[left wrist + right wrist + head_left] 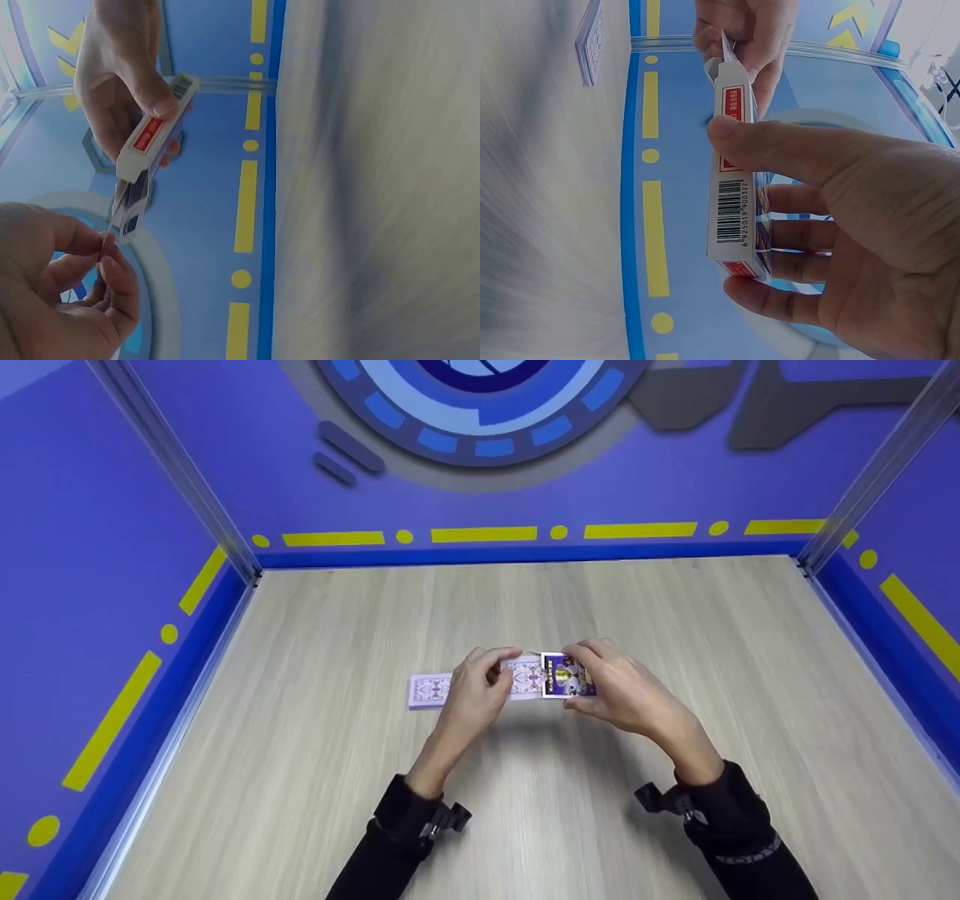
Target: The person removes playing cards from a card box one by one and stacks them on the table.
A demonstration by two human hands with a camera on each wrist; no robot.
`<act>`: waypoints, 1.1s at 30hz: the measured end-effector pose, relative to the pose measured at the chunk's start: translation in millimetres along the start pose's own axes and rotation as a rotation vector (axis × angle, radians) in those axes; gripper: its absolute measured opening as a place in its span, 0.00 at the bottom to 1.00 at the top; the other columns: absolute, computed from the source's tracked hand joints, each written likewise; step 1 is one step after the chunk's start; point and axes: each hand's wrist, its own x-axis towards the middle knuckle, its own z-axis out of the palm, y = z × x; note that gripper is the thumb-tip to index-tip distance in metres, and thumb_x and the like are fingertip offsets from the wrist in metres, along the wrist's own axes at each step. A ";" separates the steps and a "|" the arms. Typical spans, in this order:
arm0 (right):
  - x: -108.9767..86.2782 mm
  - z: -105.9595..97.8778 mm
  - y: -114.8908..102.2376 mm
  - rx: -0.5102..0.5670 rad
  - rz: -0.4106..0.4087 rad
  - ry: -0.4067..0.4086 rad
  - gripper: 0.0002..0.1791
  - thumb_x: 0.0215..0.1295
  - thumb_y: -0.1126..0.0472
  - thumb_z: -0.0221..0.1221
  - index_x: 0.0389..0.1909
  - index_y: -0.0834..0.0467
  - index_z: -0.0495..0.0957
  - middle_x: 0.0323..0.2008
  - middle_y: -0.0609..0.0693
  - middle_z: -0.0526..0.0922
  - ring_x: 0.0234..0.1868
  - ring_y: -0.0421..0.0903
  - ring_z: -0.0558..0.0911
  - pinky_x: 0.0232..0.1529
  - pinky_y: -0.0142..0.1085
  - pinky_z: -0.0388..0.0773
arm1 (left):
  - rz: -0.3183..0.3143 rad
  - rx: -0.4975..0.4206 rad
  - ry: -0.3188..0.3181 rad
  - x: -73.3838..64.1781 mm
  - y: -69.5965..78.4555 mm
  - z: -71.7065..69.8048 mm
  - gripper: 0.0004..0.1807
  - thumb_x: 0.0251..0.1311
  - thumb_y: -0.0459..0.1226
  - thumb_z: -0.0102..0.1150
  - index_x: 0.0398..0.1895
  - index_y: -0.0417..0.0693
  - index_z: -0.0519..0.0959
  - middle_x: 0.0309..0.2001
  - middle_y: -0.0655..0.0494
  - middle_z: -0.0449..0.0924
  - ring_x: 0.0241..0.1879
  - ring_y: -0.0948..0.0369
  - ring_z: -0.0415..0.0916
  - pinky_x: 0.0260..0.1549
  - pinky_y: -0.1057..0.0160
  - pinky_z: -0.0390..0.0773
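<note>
**Card box (pixel 564 678) held above the table (pixel 285 780), patterned card (pixel 527 676) at its mouth**

The right hand (pixel 634 690) gripped the box between thumb and fingers; the left hand (pixel 474 686) pinched the card at the box's open end. From the head, the box's purple face showed; only the wrist views revealed its narrow white side, with a red label (pixel 733 105) and a barcode (pixel 732 212). A stack of cards (pixel 430 690) lay on the table, beyond the left hand, visible to head and right wrist views alone.
</note>
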 end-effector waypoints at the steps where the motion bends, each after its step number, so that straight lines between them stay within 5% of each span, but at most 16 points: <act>1: 0.3 -0.1 -0.1 -0.001 -0.002 0.000 0.39 0.51 0.57 0.80 0.63 0.65 0.76 0.55 0.60 0.80 0.53 0.55 0.80 0.50 0.49 0.82 | 0.016 0.054 -0.002 -0.3 -0.3 -0.8 0.17 0.66 0.32 0.62 0.57 0.43 0.85 0.42 0.51 0.76 0.41 0.57 0.75 0.40 0.63 0.77; 7: 1.6 0.4 -0.2 -0.015 -0.016 0.003 0.39 0.50 0.57 0.80 0.62 0.65 0.76 0.55 0.60 0.80 0.53 0.56 0.80 0.50 0.50 0.82 | 0.218 0.269 -0.032 -0.7 -0.3 -1.3 0.22 0.63 0.34 0.69 0.60 0.43 0.79 0.66 0.46 0.71 0.66 0.52 0.69 0.69 0.58 0.67; 12: 1.5 0.0 1.2 0.001 -0.009 0.001 0.39 0.50 0.57 0.80 0.62 0.66 0.76 0.54 0.59 0.80 0.52 0.54 0.80 0.49 0.48 0.82 | 0.357 0.271 -0.105 -2.3 2.6 -0.4 0.10 0.61 0.28 0.65 0.45 0.45 0.80 0.63 0.47 0.75 0.66 0.52 0.71 0.70 0.57 0.66; 21: 0.0 -0.4 3.4 0.009 -0.011 0.001 0.40 0.50 0.57 0.80 0.63 0.66 0.76 0.55 0.59 0.80 0.52 0.54 0.80 0.49 0.48 0.82 | 0.375 0.363 -0.219 -3.8 3.2 -6.3 0.17 0.60 0.36 0.73 0.51 0.47 0.80 0.66 0.48 0.71 0.69 0.52 0.67 0.72 0.54 0.63; 33: -3.1 -11.5 8.5 0.002 0.034 0.006 0.40 0.51 0.56 0.80 0.63 0.66 0.75 0.56 0.61 0.80 0.51 0.55 0.80 0.49 0.50 0.80 | 0.340 0.433 -0.189 -0.7 1.8 -24.3 0.41 0.57 0.31 0.73 0.74 0.39 0.66 0.67 0.45 0.71 0.70 0.51 0.63 0.73 0.54 0.61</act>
